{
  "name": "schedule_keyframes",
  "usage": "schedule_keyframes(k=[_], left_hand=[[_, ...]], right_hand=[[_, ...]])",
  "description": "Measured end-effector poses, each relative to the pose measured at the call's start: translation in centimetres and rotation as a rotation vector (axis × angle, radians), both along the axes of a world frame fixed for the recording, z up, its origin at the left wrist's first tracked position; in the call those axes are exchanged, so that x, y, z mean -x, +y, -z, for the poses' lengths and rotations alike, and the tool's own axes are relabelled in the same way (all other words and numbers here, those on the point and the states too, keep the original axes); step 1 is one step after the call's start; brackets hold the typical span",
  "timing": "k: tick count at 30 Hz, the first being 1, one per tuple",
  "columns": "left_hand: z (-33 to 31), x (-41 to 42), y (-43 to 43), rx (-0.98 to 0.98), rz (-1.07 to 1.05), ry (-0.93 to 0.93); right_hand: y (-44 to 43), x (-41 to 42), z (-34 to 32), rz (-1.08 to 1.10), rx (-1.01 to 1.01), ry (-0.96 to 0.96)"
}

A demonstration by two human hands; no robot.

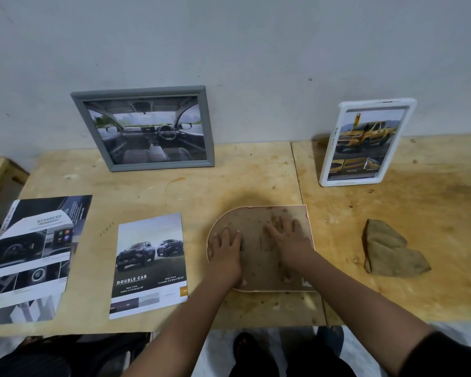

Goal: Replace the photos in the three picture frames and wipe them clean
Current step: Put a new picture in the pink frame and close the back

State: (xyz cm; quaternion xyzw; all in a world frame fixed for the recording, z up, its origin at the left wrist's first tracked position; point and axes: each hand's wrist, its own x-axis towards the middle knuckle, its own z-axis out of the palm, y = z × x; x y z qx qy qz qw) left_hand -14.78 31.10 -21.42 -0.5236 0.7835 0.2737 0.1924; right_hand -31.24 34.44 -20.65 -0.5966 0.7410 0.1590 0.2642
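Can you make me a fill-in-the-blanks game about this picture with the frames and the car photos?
1. The gray frame leaning on the wall shows the inside of a ____.
2. The truck in the white frame is the colour ____.
3. The left hand and the right hand both press on the back of the arch-shaped frame, which lies ____ on the wooden table.
4. The crumpled brown cloth lies to the ____ of the hands.

Missing words: car; yellow; flat; right
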Motion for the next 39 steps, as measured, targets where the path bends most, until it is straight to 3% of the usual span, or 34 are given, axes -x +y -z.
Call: schedule_keyframes(k=[8, 13, 15, 18, 21, 24, 28, 36, 39], left_hand=[[0.0, -0.1, -1.1, -0.093, 0.039, 0.027], [0.2, -3.8, 0.3, -0.064, -0.027, 0.342], [0.5, -5.2, 1.5, -0.01, -0.059, 0.478], [1.0, -6.1, 2.5, 0.174, -0.263, 0.524], [1.3, -5.6, 2.2, 0.264, -0.436, 0.546], [0.8, -4.3, 2.3, 0.22, -0.485, 0.452], [0.0, -2.4, 3.2, 0.288, -0.715, 0.424], [-3.7, -0.5, 3.3, 0.361, -0.973, 0.636], [-5.9, 0.2, 2.9, 0.349, -1.059, 0.823]], right_hand=[[-0.5, 0.2, -0.2, 0.025, -0.091, -0.136], [1.9, 1.6, -0.4, 0.033, 0.054, -0.272], [3.3, 2.6, -0.9, 0.171, 0.215, -0.314], [4.2, 4.2, -0.9, 0.489, 0.354, -0.257], [4.6, 4.1, -0.5, 0.655, 0.288, -0.258], [5.3, 3.0, -0.1, 0.7, 0.297, -0.369], [6.4, 2.2, -0.3, 0.746, 0.367, -0.435], [8.0, 2.3, -3.1, 0.8, 0.795, -0.632], [7.2, 3.4, -5.1, 0.92, 0.931, -0.943]])
